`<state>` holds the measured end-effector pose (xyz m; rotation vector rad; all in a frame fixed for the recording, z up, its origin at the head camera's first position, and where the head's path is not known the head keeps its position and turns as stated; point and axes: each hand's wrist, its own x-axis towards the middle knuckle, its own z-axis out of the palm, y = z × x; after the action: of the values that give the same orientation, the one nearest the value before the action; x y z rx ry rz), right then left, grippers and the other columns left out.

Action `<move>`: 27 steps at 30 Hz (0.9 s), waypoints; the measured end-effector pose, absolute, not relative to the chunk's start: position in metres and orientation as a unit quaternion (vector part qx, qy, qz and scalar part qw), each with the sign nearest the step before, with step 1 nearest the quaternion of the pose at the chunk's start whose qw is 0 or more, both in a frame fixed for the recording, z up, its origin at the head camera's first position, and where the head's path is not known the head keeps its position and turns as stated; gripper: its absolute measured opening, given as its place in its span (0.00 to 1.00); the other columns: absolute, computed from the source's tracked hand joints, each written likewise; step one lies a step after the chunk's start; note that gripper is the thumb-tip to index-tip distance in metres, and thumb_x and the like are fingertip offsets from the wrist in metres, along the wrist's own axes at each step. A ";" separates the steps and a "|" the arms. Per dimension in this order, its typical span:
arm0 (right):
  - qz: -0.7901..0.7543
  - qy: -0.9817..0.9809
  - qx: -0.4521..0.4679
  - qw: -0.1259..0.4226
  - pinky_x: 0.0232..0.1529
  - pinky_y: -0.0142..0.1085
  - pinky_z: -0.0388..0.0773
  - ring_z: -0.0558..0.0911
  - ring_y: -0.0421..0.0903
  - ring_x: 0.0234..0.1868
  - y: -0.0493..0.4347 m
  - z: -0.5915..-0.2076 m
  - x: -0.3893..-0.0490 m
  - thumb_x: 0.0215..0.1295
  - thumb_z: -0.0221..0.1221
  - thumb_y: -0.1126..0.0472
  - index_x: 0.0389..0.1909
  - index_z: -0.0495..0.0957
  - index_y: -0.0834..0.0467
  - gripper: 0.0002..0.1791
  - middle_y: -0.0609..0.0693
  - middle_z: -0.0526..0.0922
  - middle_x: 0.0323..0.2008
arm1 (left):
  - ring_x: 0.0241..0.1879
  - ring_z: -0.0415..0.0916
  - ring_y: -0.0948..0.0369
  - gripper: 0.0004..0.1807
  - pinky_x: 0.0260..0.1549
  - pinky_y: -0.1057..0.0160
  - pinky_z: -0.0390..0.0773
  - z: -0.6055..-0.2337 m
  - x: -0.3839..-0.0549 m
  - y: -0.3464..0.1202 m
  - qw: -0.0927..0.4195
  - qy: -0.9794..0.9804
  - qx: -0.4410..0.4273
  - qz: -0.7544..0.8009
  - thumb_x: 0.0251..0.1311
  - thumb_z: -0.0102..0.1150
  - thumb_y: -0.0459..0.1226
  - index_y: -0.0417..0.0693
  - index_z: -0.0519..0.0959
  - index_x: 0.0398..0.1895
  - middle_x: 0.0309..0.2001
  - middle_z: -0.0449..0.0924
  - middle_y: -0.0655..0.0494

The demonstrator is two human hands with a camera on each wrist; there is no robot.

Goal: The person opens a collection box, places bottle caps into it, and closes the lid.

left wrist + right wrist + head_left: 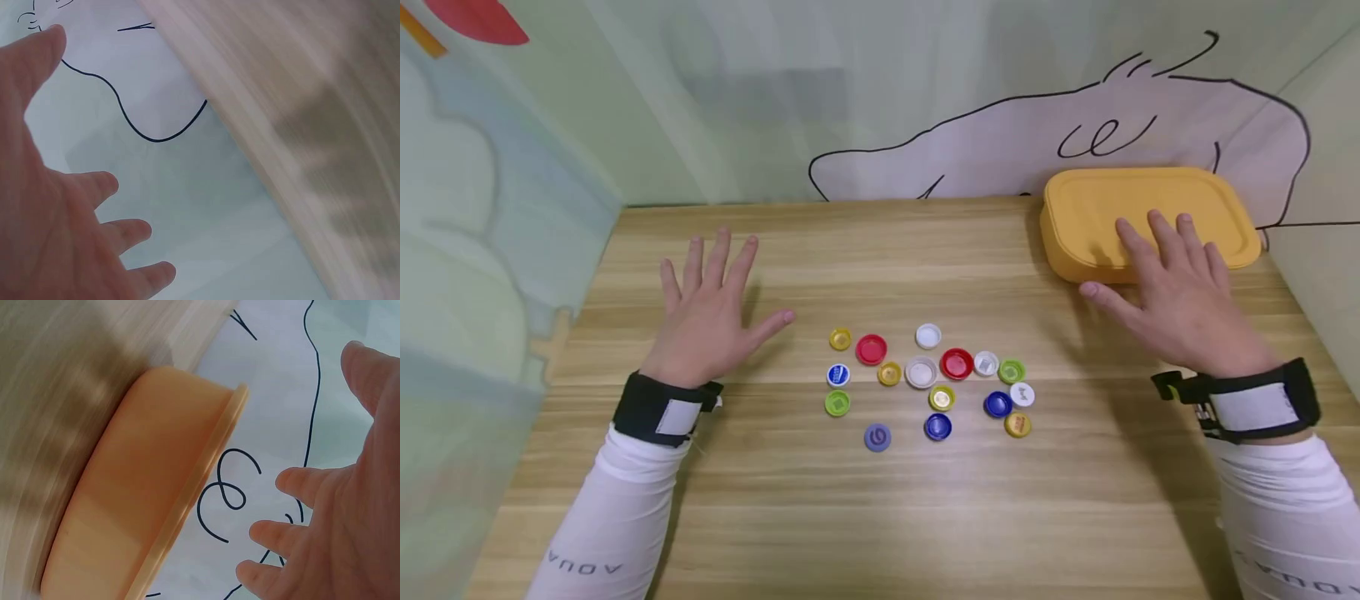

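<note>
Hovering splay-fingered, left grip (698, 329) near round plastic caps (921, 372), right grip (1187, 312) near a smooth, round-cornered yellow box (1131, 198)

Both arms (613, 508) are stretched forward, pretty far apart. Left hand (703, 329) is held back-side up, fingers (718, 258) splayed, thumb (771, 327) stuck out inward; right hand (1187, 308) is posed basically the same.

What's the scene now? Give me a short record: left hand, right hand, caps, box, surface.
left hand: fingers spread, holding nothing
right hand: fingers spread, holding nothing, raised above yellow box, not touching
caps: sixteen, mixed colours, loose between the hands
box: far right corner
surface: wood-grain table
</note>
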<state>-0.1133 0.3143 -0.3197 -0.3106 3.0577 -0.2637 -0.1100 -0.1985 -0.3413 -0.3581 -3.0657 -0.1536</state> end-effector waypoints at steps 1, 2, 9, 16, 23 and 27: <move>-0.085 0.991 -0.100 0.028 0.61 0.65 0.24 0.22 0.58 0.65 0.315 -0.319 -0.114 0.62 0.47 0.33 0.72 0.35 0.54 0.49 0.62 0.27 0.70 | 0.66 0.18 0.47 0.53 0.57 0.31 0.24 -0.341 -0.111 -0.198 0.026 -0.992 -0.117 -0.049 0.50 0.36 0.75 0.59 0.37 0.73 0.72 0.29 0.48; -0.084 0.991 -0.101 0.028 0.61 0.65 0.24 0.22 0.58 0.65 0.316 -0.319 -0.116 0.63 0.46 0.33 0.72 0.35 0.54 0.49 0.63 0.27 0.70 | 0.66 0.18 0.47 0.53 0.57 0.31 0.25 -0.340 -0.112 -0.198 0.027 -0.991 -0.118 -0.049 0.50 0.36 0.75 0.59 0.37 0.73 0.72 0.28 0.48; -0.092 0.992 -0.084 0.028 0.58 0.70 0.27 0.24 0.61 0.65 0.333 -0.314 -0.131 0.64 0.45 0.34 0.72 0.35 0.56 0.48 0.65 0.28 0.70 | 0.66 0.18 0.48 0.53 0.57 0.30 0.26 -0.336 -0.118 -0.195 0.025 -0.990 -0.125 -0.054 0.50 0.35 0.75 0.58 0.36 0.73 0.72 0.28 0.47; -0.099 0.994 -0.038 0.041 0.58 0.70 0.30 0.25 0.65 0.64 0.365 -0.308 -0.155 0.64 0.42 0.33 0.71 0.34 0.59 0.48 0.67 0.27 0.69 | 0.66 0.17 0.49 0.53 0.57 0.30 0.27 -0.335 -0.122 -0.195 0.024 -0.991 -0.125 -0.051 0.50 0.35 0.75 0.58 0.36 0.73 0.72 0.28 0.47; -0.107 0.992 0.011 0.059 0.57 0.70 0.42 0.38 0.71 0.64 0.396 -0.305 -0.180 0.66 0.39 0.34 0.69 0.33 0.67 0.49 0.75 0.33 0.66 | 0.66 0.18 0.48 0.53 0.57 0.29 0.27 -0.335 -0.124 -0.195 0.025 -0.991 -0.122 -0.051 0.51 0.36 0.74 0.58 0.36 0.73 0.72 0.28 0.47; -0.117 0.987 0.081 0.069 0.55 0.70 0.49 0.45 0.73 0.62 0.407 -0.306 -0.189 0.66 0.37 0.34 0.67 0.36 0.72 0.49 0.77 0.39 0.65 | 0.66 0.18 0.48 0.53 0.57 0.30 0.26 -0.336 -0.123 -0.196 0.025 -0.991 -0.121 -0.050 0.51 0.36 0.74 0.58 0.36 0.73 0.72 0.28 0.47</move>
<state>-0.1893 0.4068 -0.3064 0.2443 2.9735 -0.3531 -0.1228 -0.1956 -0.3358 -0.3729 -3.0656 -0.1558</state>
